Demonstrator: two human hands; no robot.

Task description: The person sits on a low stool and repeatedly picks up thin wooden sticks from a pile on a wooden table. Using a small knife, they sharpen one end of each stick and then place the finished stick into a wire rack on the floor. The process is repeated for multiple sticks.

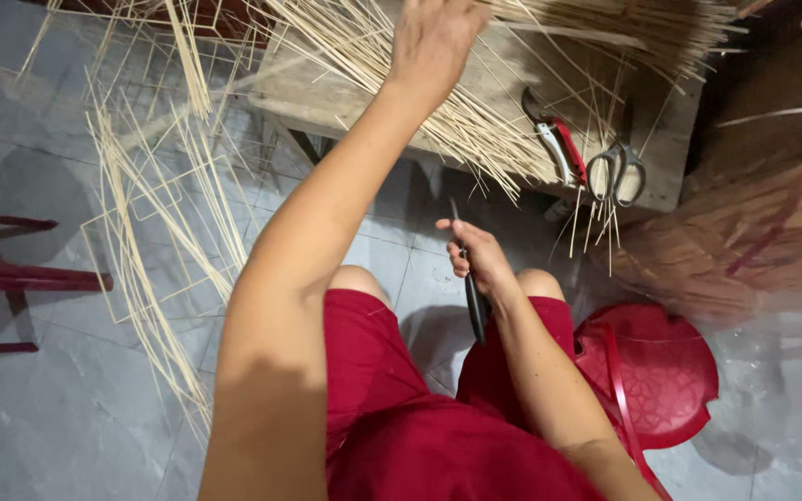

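Left hand (433,37) on sticks (475,121); right hand (480,260) grips knife (473,297).

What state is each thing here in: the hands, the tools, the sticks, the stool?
Left hand: stretched out, on the thin sticks.
Right hand: closed around a dark knife.
Dark knife: held, lengthwise over the lap.
Thin sticks: piled loosely, overhanging the bench.
Red-handled pruners: lying closed on the wooden bench.
Scissors: lying unused.
Red stool: upright, unoccupied.

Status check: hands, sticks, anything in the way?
Left hand up on the thin pale sticks on the wooden bench. Right hand grips a dark knife. Pruners, scissors lie alongside.
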